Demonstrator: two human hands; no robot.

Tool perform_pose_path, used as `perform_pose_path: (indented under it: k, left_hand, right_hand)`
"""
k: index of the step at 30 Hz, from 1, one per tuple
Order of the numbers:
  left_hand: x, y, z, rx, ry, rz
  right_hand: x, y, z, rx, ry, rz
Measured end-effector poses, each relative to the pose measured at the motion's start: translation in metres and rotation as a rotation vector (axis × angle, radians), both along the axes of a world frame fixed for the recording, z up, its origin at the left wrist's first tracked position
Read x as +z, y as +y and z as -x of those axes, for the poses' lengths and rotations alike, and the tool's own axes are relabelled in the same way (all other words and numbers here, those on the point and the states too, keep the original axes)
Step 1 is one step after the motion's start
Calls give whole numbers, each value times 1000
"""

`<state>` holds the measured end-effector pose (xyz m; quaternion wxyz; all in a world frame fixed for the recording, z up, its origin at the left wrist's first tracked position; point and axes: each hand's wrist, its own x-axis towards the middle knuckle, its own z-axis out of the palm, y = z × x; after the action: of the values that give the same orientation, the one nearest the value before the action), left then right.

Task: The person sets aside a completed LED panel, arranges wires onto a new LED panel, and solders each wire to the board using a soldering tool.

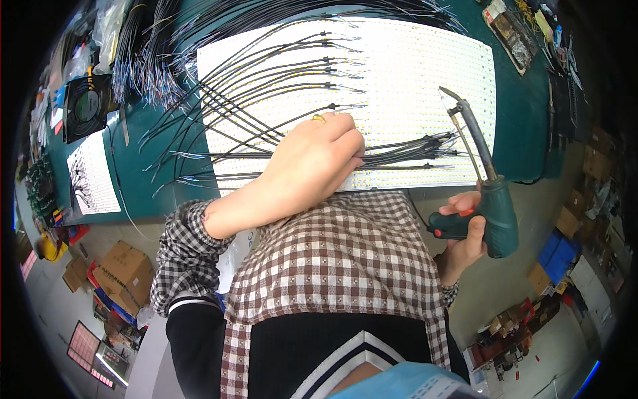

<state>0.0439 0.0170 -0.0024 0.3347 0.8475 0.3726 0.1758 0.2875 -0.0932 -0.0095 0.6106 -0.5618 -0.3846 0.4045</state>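
Observation:
My left hand (312,159) is closed, palm down, over the lower part of a white board (425,60) dotted with small components. Its curled fingers close on a bundle of black cables (402,154), whose stripped ends point right; the fingertips are partly hidden. Above that hand, several more black cables (279,73) lie across the board, their thin coloured wires spread near its middle. My right hand (468,233) grips a green soldering gun (501,216) at the board's lower right corner. The gun's bent tip (446,91) points up and left above the board.
The board lies on a green table (156,189). Loose cable bundles (143,60), a black fan (86,106) and a smaller white board (93,173) are on the left. A worn, stained box (510,33) sits at the far right. Cardboard boxes (125,276) stand on the floor.

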Motion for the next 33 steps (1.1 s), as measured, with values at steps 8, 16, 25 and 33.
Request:
perform_pose_path:
  k: [8,16,25,33]
  left_hand:
    - [-2,1,0,102,-45,56]
    - [3,8,6,213,-47,229]
    - [59,9,53,187,272,61]
    - [19,24,-12,50,59,-153]
  right_hand:
    - [-3,0,-5,-38,43,-47]
    - [-3,6,-12,19,-32,-83]
    - [-3,4,-19,96,-15,-151]
    - [-7,10,-12,101,27,-130]
